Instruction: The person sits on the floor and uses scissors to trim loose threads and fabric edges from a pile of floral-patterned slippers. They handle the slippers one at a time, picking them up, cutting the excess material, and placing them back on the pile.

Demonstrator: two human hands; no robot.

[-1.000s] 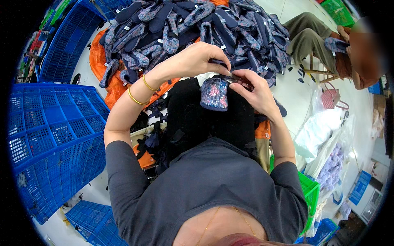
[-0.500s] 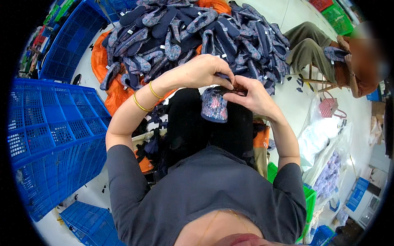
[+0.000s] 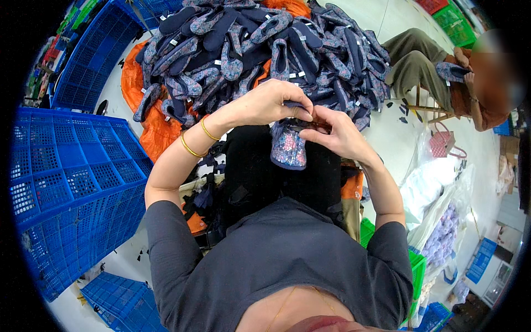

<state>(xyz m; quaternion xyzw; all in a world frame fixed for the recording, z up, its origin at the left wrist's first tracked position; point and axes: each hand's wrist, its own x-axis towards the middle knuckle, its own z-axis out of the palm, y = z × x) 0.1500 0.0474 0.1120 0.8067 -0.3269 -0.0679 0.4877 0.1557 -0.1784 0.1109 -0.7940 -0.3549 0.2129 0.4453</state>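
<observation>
The slipper [image 3: 289, 148] is being gripped at its far end by the left hand [image 3: 281, 104]; whether anything is being gripped by the curled right hand [image 3: 338, 134] beside it cannot be told. Control is probably being helped by steady, taut holding above the lap [image 3: 249, 166]. Beyond, a slipper pile [image 3: 232, 63] is being underlaid by orange sheeting [image 3: 160, 137].

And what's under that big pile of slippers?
Orange sheeting peeks out at the left and far edges of the slipper pile. The rest underneath is hidden.

Left hand [image 3: 276, 103], right hand [image 3: 342, 133], floral slipper [image 3: 289, 149] apparently held; slipper pile [image 3: 231, 65] beyond
</observation>
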